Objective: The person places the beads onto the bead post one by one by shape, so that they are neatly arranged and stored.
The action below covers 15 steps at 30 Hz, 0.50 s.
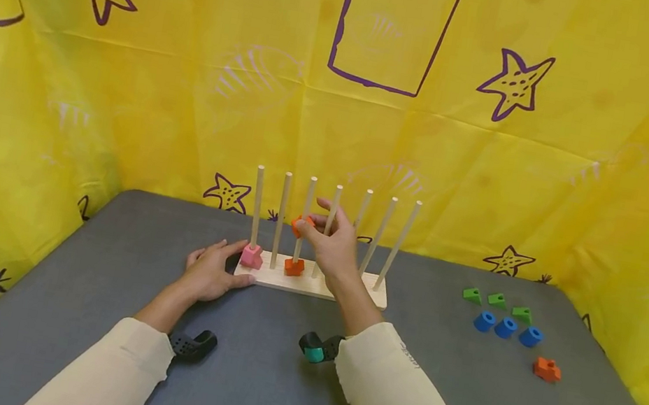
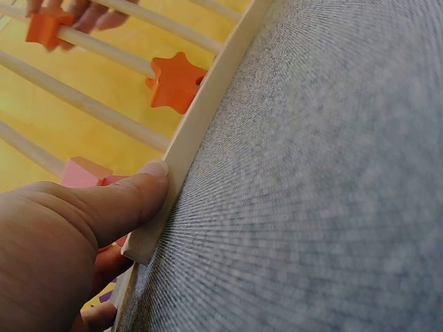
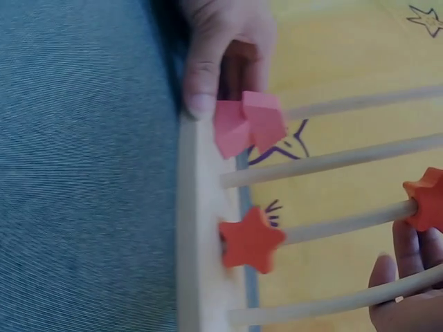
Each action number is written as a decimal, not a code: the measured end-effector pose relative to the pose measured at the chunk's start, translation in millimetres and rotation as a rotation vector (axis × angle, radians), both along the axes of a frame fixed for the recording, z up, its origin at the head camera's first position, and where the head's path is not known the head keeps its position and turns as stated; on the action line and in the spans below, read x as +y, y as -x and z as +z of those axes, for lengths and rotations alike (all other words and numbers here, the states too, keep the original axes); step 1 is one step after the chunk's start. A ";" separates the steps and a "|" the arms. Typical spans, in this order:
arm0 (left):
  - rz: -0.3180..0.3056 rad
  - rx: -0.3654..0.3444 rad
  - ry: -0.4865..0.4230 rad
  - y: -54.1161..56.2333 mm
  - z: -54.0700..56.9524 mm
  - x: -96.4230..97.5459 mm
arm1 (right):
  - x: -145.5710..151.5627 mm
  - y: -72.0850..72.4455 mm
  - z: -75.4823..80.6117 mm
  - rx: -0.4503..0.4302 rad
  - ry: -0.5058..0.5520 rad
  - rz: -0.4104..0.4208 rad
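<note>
A wooden peg stand [image 1: 301, 284] with several upright rods stands on the table. My left hand [image 1: 209, 275] grips the left end of its base, thumb on the front edge in the left wrist view. Pink blocks [image 3: 249, 123] sit at the foot of the leftmost rod, beside that hand. My right hand [image 1: 337, 253] pinches an orange star [image 1: 298, 225], which is threaded on the third rod from the left, partway up. Below it, a second orange star [image 2: 176, 83] rests at the bottom of the same rod.
On the right side of the table lie three green blocks [image 1: 497, 300], three blue cylinders [image 1: 506, 327] with holes, and an orange piece [image 1: 547, 369]. A yellow patterned cloth [image 1: 374, 132] hangs behind and along the sides of the grey table [image 1: 246, 374].
</note>
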<state>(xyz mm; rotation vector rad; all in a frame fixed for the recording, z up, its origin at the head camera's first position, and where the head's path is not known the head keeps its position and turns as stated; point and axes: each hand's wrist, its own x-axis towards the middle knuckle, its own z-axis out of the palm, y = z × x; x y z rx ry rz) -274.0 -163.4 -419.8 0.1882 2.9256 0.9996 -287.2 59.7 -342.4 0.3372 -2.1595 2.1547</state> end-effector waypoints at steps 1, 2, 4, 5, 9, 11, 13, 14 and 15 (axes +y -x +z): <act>-0.001 0.000 0.002 -0.1 0.0 -0.1 | -0.3 0.2 -2.4 -0.005 -0.003 -0.002; -0.003 0.001 0.002 -0.2 0.1 -0.2 | -0.6 0.3 -5.0 -0.005 -0.008 -0.004; -0.001 0.002 0.003 -0.6 0.5 -0.5 | -1.1 0.0 -9.2 -0.010 -0.012 -0.007; -0.001 0.003 0.003 -0.8 0.6 -0.5 | -1.2 0.0 -11.5 -0.012 -0.018 -0.015; -0.003 0.008 0.002 -1.0 0.7 0.1 | -1.5 -0.7 -20.1 -0.013 -0.019 -0.031; -0.005 0.008 -0.001 -0.9 0.6 0.6 | -1.6 -0.8 -25.0 -0.009 -0.014 -0.039; -0.006 0.004 -0.002 -1.0 0.6 0.8 | -2.1 -0.4 -30.8 -0.003 -0.010 -0.041; -0.005 0.001 -0.001 -1.1 0.6 0.8 | -2.3 -0.1 -33.6 -0.001 -0.016 -0.046; -0.005 0.000 -0.001 -1.1 0.8 0.8 | -2.6 0.1 -36.1 0.001 -0.022 -0.053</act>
